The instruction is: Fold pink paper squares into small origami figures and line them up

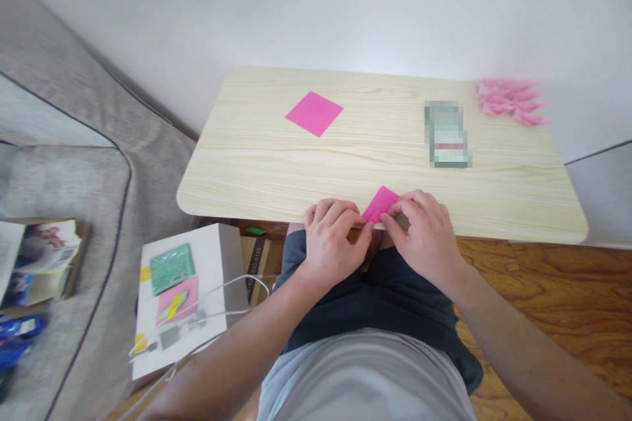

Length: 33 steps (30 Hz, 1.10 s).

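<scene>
A small piece of bright pink paper [381, 204] lies at the near edge of the wooden table [257, 171], looking folded. My left hand [333, 237] pinches its lower left corner between thumb and fingers. On the right side, my right hand [422, 230] grips the paper's edge with thumb and fingertips. Farther back on the tabletop rests a flat square pink sheet [315, 114], touched by neither hand. Several folded light pink paper pieces [511, 100] sit together at the back right corner.
A phone-like object [448, 135], pixelated, lies on the table's right half. Left of my legs, a white box [212, 250] carries a green packet [172, 268], pink paper and a charger with white cable [237, 279]. A grey sofa [93, 263] stands at left.
</scene>
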{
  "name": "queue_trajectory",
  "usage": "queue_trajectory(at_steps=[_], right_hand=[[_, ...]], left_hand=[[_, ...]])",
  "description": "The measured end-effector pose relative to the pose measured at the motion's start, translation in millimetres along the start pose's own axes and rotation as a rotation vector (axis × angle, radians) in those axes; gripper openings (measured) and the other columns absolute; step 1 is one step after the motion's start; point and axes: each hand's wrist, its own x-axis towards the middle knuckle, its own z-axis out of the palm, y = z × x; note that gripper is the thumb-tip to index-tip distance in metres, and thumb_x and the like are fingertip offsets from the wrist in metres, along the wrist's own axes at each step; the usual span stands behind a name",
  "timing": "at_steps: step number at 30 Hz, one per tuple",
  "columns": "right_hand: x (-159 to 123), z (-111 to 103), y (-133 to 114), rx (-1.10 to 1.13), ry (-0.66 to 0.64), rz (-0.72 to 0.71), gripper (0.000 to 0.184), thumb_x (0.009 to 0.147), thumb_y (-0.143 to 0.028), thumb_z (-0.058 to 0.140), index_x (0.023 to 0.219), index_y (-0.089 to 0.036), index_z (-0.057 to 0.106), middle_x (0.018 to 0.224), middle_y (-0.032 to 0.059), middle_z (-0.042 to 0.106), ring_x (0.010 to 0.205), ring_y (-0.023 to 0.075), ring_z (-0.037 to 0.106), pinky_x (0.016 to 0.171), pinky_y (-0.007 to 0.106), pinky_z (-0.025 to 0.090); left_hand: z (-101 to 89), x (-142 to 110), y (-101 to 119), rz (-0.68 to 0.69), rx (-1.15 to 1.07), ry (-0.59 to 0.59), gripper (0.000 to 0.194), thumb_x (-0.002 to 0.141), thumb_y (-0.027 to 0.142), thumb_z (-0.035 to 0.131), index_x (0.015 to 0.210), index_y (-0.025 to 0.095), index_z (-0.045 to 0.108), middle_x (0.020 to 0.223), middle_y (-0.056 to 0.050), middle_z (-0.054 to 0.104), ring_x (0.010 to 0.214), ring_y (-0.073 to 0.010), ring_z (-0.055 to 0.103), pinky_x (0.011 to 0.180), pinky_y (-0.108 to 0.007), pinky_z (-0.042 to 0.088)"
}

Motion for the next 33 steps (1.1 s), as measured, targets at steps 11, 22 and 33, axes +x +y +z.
queue_trajectory(at_steps=[11,22,33], right_hand=[[-9,0,4,0.065,0.051,-0.041,0.017,0.092,-0.036,0.073,0.106,-0.027,0.069,0.112,0.0067,0.07,0.107,0.0286,0.061,0.093,0.046,0.044],[-5,-10,16,0.243,0.022,0.037,0.011,0.098,-0.035,0.066,0.103,-0.027,0.071,0.105,0.0058,0.077,0.104,0.028,0.066,0.091,0.047,0.049],[9,3,10,0.3,0.074,0.191,0.036,0.092,-0.031,0.072,0.126,-0.025,0.062,0.092,0.0036,0.076,0.091,0.0264,0.071,0.087,0.045,0.052]], left_hand=[[-8.0,4,1,0.068,-0.018,-0.094,0.012,0.096,0.028,0.066,0.103,0.029,0.076,0.116,-0.002,0.076,0.115,-0.0239,0.063,0.104,-0.046,0.041],[-6.0,32,-1,0.039,-0.106,-0.205,0.03,0.094,0.027,0.067,0.125,0.025,0.064,0.117,-0.002,0.078,0.119,-0.0239,0.064,0.108,-0.044,0.041],[2.8,37,2,-0.074,-0.098,-0.15,0.027,0.097,0.03,0.066,0.123,0.026,0.06,0.107,-0.001,0.079,0.115,-0.0249,0.064,0.103,-0.044,0.042]])
